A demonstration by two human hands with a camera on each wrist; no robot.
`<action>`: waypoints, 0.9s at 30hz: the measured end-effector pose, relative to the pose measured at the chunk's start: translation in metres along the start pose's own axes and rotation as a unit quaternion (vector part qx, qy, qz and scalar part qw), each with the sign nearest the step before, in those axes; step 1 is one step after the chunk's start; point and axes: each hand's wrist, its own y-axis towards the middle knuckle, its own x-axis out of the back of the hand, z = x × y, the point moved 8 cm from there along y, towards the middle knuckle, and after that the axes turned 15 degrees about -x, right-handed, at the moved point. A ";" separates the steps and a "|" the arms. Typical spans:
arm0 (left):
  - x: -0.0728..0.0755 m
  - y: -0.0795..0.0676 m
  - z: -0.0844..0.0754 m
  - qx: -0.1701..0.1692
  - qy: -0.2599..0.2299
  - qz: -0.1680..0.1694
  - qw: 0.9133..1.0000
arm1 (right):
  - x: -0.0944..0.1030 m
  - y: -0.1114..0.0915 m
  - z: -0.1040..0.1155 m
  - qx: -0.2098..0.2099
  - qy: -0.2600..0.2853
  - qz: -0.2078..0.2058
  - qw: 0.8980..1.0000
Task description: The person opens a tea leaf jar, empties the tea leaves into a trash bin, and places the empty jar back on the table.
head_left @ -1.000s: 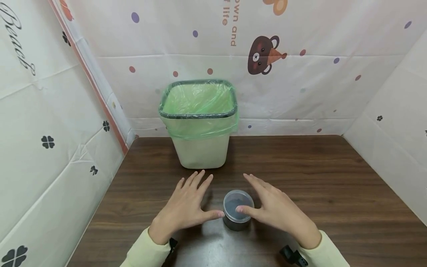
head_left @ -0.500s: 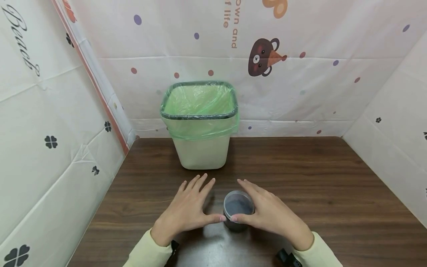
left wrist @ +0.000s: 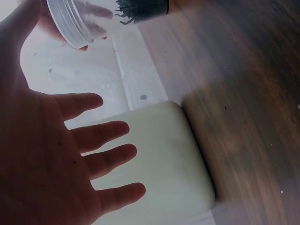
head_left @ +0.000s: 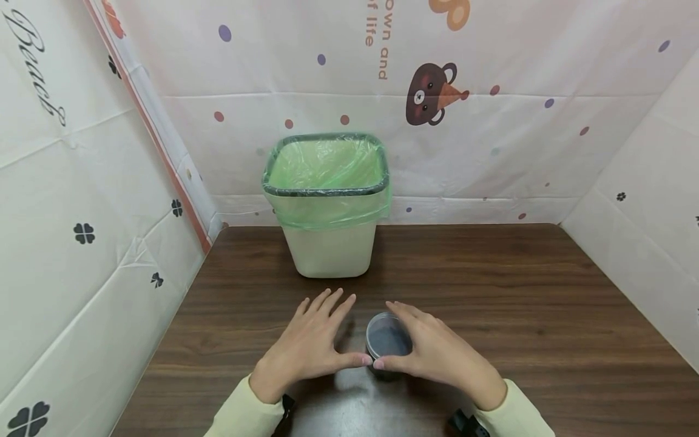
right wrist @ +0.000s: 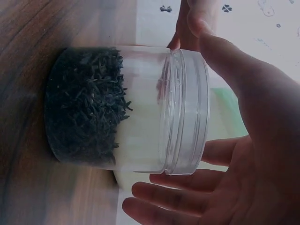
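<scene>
Fingers (left wrist: 103,136) splayed wide, gripping nothing, our left hand (head_left: 308,346) and right hand (head_left: 445,352) flank a clear jar (right wrist: 145,131) of dark dried leaves (right wrist: 86,108), upright on the bench (head_left: 524,291); if one thumb pushes first, we risk toppling it, spilling everything should the lid (right wrist: 194,112) sit loose.

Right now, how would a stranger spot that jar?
On the dark wooden table, find the pale bin with its green liner. Nearer the person, between left hand and right hand, stands the clear round jar, set apart by dark shreds in its lower part.
</scene>
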 end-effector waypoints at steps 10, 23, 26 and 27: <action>-0.003 0.002 -0.002 -0.008 -0.003 0.002 1.000 | -0.004 0.002 0.001 -0.012 0.008 0.016 1.000; -0.004 -0.001 -0.001 -0.009 -0.012 -0.004 1.000 | -0.002 0.005 0.001 0.003 0.033 -0.033 0.999; -0.005 -0.001 -0.001 -0.011 -0.012 -0.006 1.000 | -0.003 0.005 0.000 -0.004 0.045 -0.033 0.998; -0.005 -0.001 -0.001 -0.012 -0.011 -0.007 1.000 | -0.003 0.005 0.000 -0.006 0.049 -0.033 0.998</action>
